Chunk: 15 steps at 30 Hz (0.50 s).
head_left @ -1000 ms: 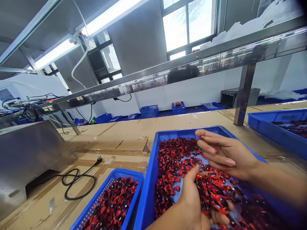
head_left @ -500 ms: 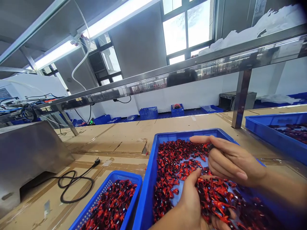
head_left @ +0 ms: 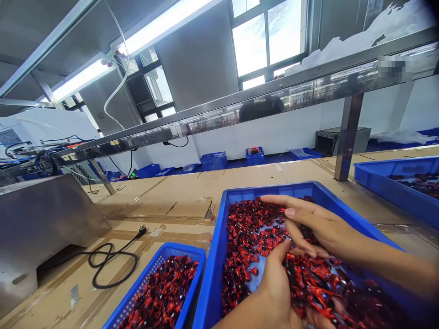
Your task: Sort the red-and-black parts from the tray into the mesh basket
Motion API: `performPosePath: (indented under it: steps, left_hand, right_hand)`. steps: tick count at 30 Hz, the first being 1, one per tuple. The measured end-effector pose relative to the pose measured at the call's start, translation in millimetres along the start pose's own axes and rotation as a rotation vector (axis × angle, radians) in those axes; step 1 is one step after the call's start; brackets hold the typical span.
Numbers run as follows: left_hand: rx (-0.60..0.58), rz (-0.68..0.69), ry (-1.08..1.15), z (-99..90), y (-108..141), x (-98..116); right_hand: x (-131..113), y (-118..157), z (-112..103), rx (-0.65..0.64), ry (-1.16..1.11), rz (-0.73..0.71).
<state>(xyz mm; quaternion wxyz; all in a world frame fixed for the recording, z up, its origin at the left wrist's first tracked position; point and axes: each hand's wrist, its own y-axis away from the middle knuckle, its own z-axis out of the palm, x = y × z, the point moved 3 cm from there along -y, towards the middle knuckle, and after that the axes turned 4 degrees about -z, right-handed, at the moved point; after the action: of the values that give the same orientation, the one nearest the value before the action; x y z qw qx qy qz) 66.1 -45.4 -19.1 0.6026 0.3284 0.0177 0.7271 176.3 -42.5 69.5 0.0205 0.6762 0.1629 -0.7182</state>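
A large blue tray [head_left: 214, 246] holds many small red and black parts [head_left: 245, 224]. Low in the tray, my left hand [head_left: 277, 283] is cupped palm up under a heap of these parts [head_left: 312, 283], its thumb along the heap's left side. Above it reaches my right hand [head_left: 315, 224], fingers apart and pointing left over the tray; nothing shows in its grasp. Left of the tray stands a smaller perforated blue basket [head_left: 200, 269] filled with similar parts.
A black cable with a plug [head_left: 113, 262] lies on the cardboard-covered table [head_left: 164, 228]. At the left is a metal housing [head_left: 44, 219]. Another blue tray [head_left: 377, 178] stands at the right, beside a metal shelf post [head_left: 348, 137]. The shelf crosses above the table.
My right hand has shifted slightly left, and its fingers have spread. My left hand still supports the heap. The view has moved slightly.
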Motion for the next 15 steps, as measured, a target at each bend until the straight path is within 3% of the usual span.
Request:
performPosePath:
  steps: [6, 10, 15]
  left_hand:
    - [0.055, -0.010, 0.006, 8.0, 4.8, -0.7]
    - [0.086, -0.055, -0.006, 9.6, 4.9, 0.8]
    - [0.148, -0.104, 0.001, 13.1, 8.8, 2.5]
  right_hand:
    - [0.3, -5.0, 1.6, 0.059, -0.220, -0.080]
    - [3.4, -8.6, -1.8, 0.100, -0.423, -0.059]
    - [4.5, -5.5, -1.4, -0.090, -0.645, 0.015]
